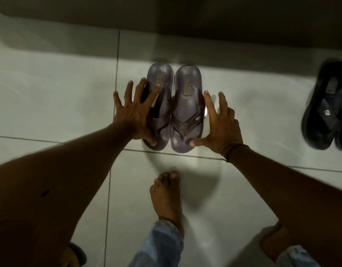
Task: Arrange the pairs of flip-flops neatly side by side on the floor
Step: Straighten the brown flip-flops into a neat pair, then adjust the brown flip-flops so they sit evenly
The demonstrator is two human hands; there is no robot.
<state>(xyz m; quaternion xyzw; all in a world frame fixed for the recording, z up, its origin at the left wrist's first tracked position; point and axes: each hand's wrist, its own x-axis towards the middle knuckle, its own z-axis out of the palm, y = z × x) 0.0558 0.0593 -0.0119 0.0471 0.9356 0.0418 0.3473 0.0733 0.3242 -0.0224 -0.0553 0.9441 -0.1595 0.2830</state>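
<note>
A pair of brown flip-flops lies side by side on the pale tiled floor, toes pointing toward me. The left flip-flop [162, 83] and the right flip-flop [187, 105] touch along their inner edges. My left hand [135, 114] is spread over the outer side of the left one, with its thumb at the toe end. My right hand [218, 126] is spread against the outer side of the right one, thumb on its toe end. Neither hand grips anything. A black pair of flip-flops [328, 108] lies at the right edge, partly cut off.
My bare feet [166, 195] stand on the tiles just below the brown pair, with blue jean cuffs [160, 245] showing. A dark wall or cabinet base [185, 20] runs along the top. Open floor [50, 93] stretches to the left.
</note>
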